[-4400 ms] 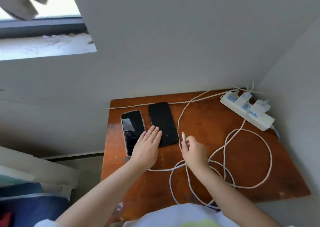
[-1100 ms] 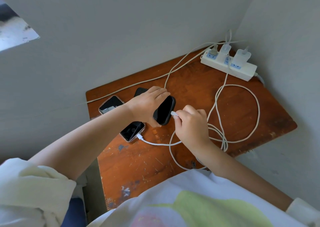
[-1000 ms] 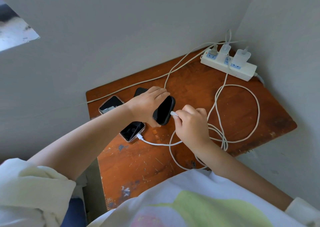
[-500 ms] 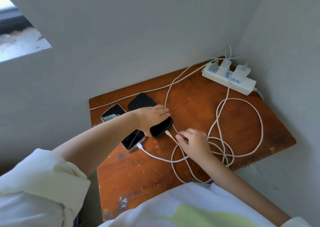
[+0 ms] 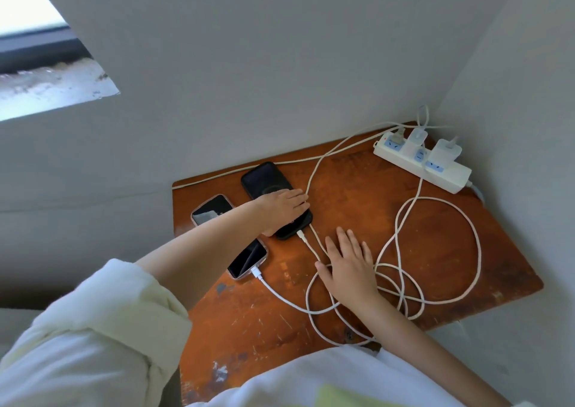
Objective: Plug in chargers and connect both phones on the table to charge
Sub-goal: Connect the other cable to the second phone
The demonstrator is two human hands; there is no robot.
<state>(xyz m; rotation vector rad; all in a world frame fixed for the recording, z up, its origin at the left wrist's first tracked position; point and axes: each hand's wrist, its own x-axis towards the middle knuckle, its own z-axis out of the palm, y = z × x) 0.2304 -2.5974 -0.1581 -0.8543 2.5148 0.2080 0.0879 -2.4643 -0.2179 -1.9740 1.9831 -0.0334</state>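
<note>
Releasing the plugged cable, her right hand now lies flat, fingers spread, on the wooden table. Left hand, fingers together, presses the black phone; a power strip occupies the far right corner by grey walls.

A plain room in a home is suggested by a small scuffed wooden desk pushed into a corner of bare grey walls, a white power strip laid at its far right corner, and a window sill seen at upper left.
</note>
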